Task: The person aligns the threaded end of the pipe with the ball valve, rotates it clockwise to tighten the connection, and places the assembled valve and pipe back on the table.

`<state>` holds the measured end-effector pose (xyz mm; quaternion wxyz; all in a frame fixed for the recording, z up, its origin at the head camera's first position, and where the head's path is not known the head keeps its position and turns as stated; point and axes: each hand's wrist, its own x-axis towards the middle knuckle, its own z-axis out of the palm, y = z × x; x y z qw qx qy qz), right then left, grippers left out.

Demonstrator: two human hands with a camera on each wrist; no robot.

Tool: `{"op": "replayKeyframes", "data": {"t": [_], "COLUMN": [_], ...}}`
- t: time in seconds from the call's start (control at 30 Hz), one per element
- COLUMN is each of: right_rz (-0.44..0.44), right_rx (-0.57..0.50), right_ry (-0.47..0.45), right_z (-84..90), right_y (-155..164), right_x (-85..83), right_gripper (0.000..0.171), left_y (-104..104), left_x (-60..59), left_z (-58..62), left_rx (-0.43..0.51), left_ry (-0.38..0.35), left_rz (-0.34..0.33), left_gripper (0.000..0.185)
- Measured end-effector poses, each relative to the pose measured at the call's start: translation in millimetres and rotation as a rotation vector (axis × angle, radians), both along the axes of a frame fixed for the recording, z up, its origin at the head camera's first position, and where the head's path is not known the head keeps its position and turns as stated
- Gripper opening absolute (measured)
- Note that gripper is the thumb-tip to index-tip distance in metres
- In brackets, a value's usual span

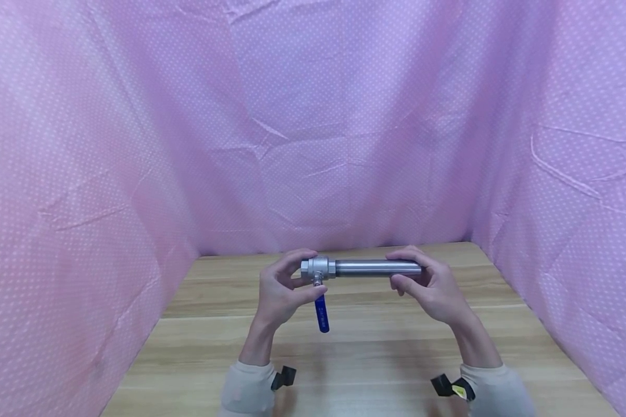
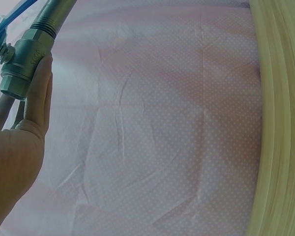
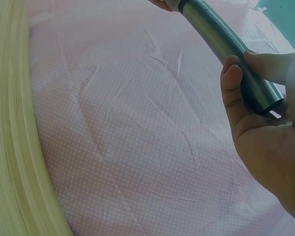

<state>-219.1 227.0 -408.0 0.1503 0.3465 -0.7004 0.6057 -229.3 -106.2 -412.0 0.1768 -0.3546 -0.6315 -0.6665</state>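
Observation:
A steel ball valve with a blue lever handle is joined to a steel pipe, and both are held level above the wooden table. My left hand grips the valve body, thumb below and fingers over the top. My right hand curls round the far end of the pipe. The blue handle hangs down toward me. In the right wrist view the pipe's open end sits in my palm.
Pink dotted cloth walls the table at the back and on both sides. Cream sleeves cover both forearms, each with a black strap at the wrist.

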Motion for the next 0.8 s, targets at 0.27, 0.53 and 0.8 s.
{"op": "replayKeyframes", "data": {"t": [0.27,0.53,0.8], "right_rz": [-0.033,-0.003,-0.018], "right_rx": [0.015,0.016,0.018], "right_ry": [0.003,0.016,0.015], "right_z": [0.5,0.0,-1.0], "right_y": [-0.9,-1.2,-0.9], "right_x": [2.6,0.1,-2.2], "right_gripper": [0.033,0.031,0.040], "left_y": [-1.2,-1.0,0.0], "left_x": [-1.3,-2.5,-2.0], "left_z": [-1.6,-2.4,-1.2], "left_rx": [0.015,0.011,0.017], "left_ry": [-0.027,-0.021,-0.047], "left_rz": [-0.022,-0.022,-0.003], "left_gripper": [0.064,0.063,0.065]}}
